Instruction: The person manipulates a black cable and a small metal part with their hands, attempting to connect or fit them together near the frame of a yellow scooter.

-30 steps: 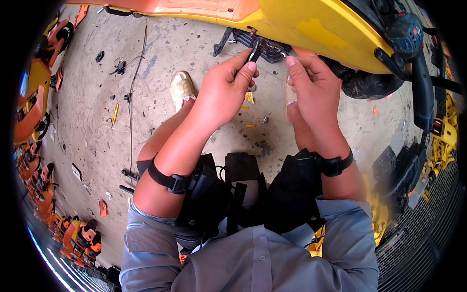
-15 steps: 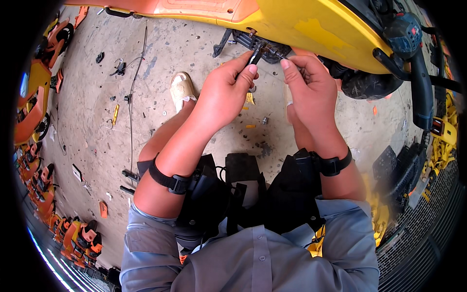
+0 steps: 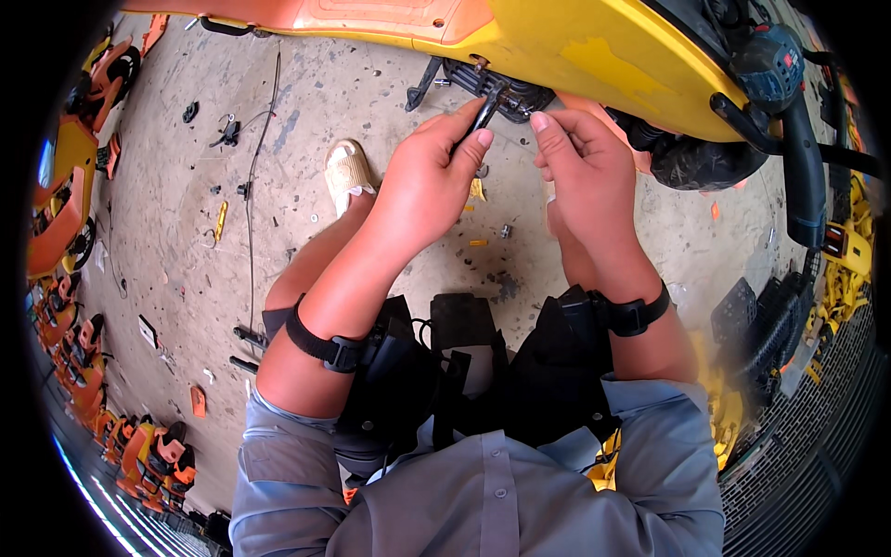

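Observation:
My left hand (image 3: 429, 176) is closed round a dark, shiny wrench-like tool (image 3: 484, 115). Its upper end reaches a black ribbed metal part (image 3: 522, 100) under the edge of a yellow and orange vehicle body (image 3: 566, 56). To the right, my right hand (image 3: 587, 160) has thumb and forefinger pinched together just below that black part, with the other fingers curled. Whatever it may hold is too small to see. A small gap separates the two hands.
A cordless power tool (image 3: 778, 70) rests by the vehicle's right end, near a black tyre (image 3: 710, 162). Bolts, scraps and a long dark cable (image 3: 252, 176) lie on the concrete floor (image 3: 306, 102). Orange vehicles (image 3: 70, 209) line the left; black plastic parts (image 3: 780, 316) lie right.
My right hand has drawn slightly down and back from the tool's end. The left hand keeps its grip, with its tool's head showing more plainly against the black part.

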A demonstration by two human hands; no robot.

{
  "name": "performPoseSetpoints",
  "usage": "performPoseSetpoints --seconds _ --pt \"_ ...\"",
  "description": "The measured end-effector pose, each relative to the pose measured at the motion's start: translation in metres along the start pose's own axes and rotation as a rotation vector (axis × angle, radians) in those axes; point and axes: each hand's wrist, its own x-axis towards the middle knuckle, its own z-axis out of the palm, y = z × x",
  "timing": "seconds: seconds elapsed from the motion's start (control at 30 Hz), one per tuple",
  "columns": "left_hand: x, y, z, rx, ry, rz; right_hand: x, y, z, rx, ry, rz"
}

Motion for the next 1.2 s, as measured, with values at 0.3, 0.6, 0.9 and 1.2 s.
performPoseSetpoints --seconds 0.3,0.6,0.9,1.2 --pt "0.001 0.002 -0.001 0.107 0.073 0.131 0.005 -0.013 -0.011 0.186 -0.173 0.352" --pt "0.001 0.005 -0.001 0.077 0.082 0.101 0.006 -0.003 -0.010 0.226 -0.214 0.322" --pt "0.001 0.003 0.001 0.097 0.102 0.090 0.002 0.005 -0.005 0.152 -0.159 0.142" --pt "0.001 0.006 0.000 0.090 0.097 0.104 0.002 -0.003 -0.008 0.162 -0.175 0.163"
